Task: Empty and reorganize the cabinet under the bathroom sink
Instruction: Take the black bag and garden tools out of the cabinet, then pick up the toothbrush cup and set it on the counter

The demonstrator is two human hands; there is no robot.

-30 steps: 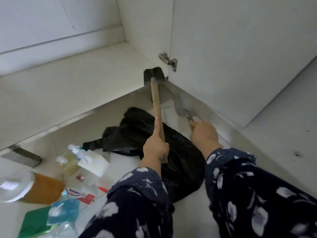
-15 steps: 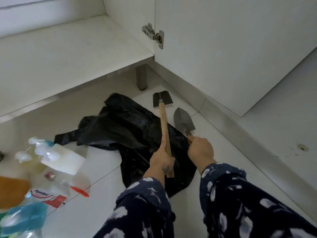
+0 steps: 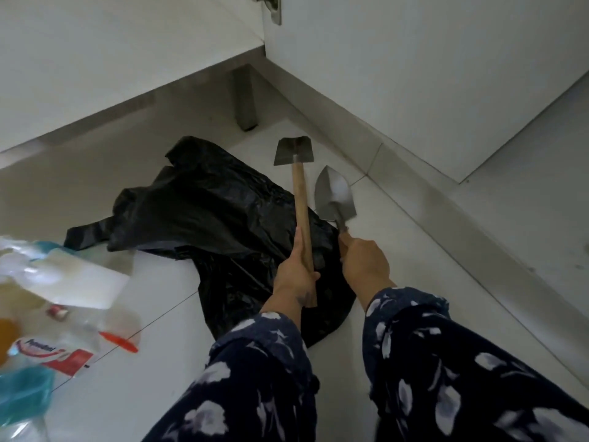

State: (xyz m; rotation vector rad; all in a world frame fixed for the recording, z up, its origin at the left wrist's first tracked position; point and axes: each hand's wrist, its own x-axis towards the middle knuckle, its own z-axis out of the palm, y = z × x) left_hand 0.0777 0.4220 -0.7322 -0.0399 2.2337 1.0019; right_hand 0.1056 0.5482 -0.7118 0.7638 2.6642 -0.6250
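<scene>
My left hand [image 3: 294, 274] grips the wooden handle of a small square-bladed spade [image 3: 301, 199], its metal blade pointing away from me. My right hand [image 3: 365, 264] holds a pointed metal trowel [image 3: 334, 197] by its short handle, right beside the spade. Both tools hover over a crumpled black plastic bag [image 3: 207, 212] lying on the white floor tiles. The white cabinet floor [image 3: 111, 59] stretches across the upper left, and its open door [image 3: 414, 74] hangs at the upper right.
A metal cabinet leg [image 3: 244, 100] stands behind the bag. At the left edge lie a clear soap bottle [image 3: 76, 279], a toothpaste box [image 3: 54, 355], an orange toothbrush [image 3: 119, 341] and a blue packet [image 3: 22, 393]. The plinth [image 3: 446, 218] runs along the right.
Both hands have drawn the spade and trowel back out of the cabinet corner toward me, over the black bag. The view has tilted down, so the hinge sits at the top edge.
</scene>
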